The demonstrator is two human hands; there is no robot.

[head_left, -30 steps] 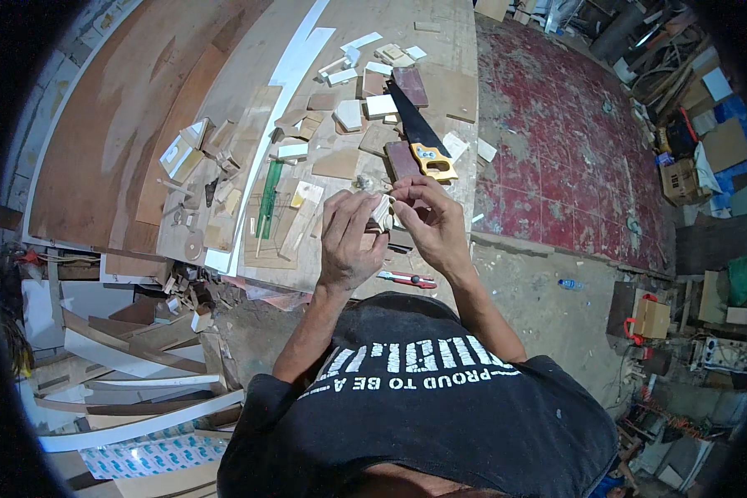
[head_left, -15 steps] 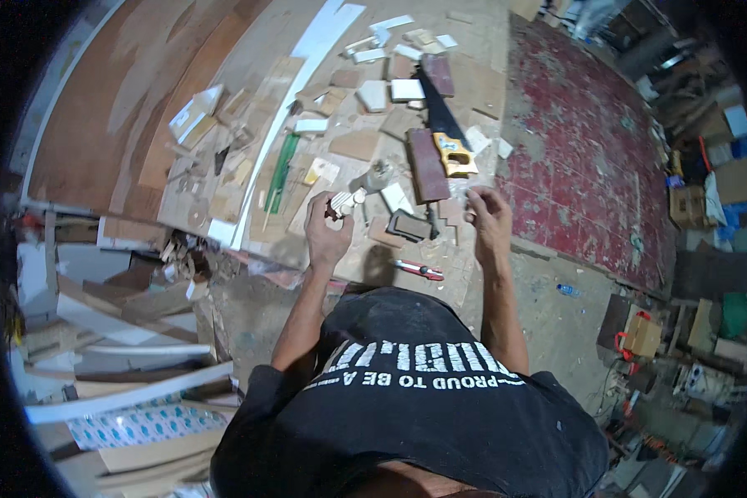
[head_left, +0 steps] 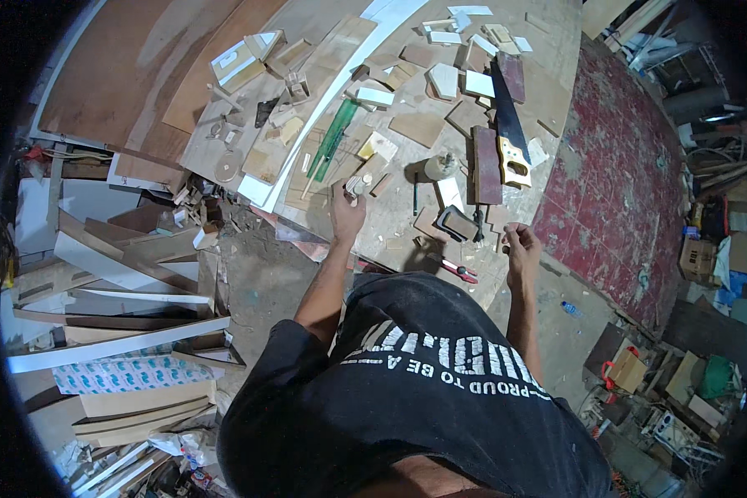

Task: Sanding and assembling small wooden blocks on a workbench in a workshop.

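Observation:
My left hand (head_left: 349,217) is closed around a small pale, striped piece (head_left: 355,187), seemingly of wood, above the near edge of the workbench (head_left: 394,249). To its right, my right hand (head_left: 521,247) hovers by the bench's right edge with fingers curled together; what they pinch, if anything, is too small to make out. Between the hands lie a dark block-like tool (head_left: 456,223) and a red cutter-like tool (head_left: 456,270). Beyond them stands a cloudy bottle (head_left: 441,167). A handsaw (head_left: 513,124) with a pale yellow handle rests beside a maroon block (head_left: 487,170).
Several wood offcuts (head_left: 417,128) cover the bench, with a green strip (head_left: 334,139) and a long white strip (head_left: 307,124) on the left. A maroon sheet (head_left: 610,149) lies to the right. Curved boards (head_left: 124,340) are stacked at lower left; clutter fills the right side.
The view has swung, so the bench and its things sit farther right in the picture. My left hand still grips the small piece; my right hand's fingers look more curled in.

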